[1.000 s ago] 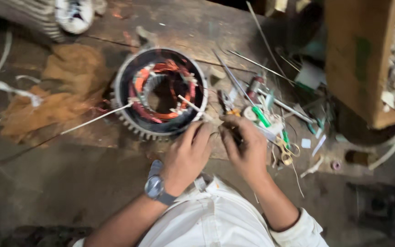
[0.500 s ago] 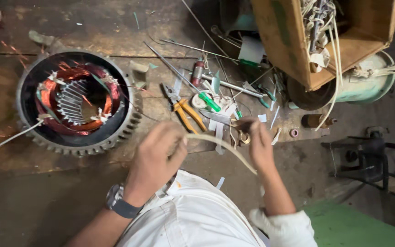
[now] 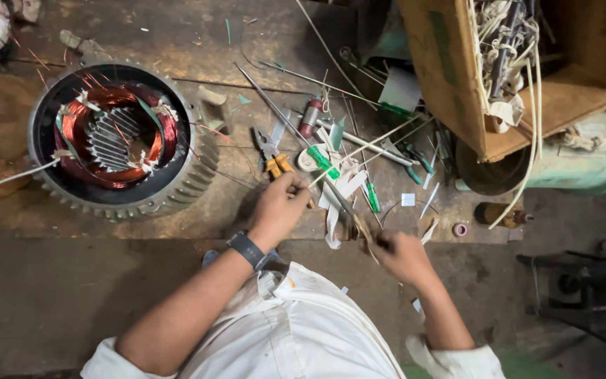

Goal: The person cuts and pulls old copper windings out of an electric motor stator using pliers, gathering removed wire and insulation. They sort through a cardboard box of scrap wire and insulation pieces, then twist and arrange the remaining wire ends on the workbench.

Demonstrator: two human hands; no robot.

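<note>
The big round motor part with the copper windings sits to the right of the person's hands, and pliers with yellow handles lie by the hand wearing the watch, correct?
Not quite. In the head view the round motor part with copper windings lies to the left of the hands, not the right. The rest holds: the yellow-handled pliers lie right by the left hand, the one wearing the watch.

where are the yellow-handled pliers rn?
Head view, centre: the yellow-handled pliers lie on the bench just above the left hand, right of the motor stator.
</note>
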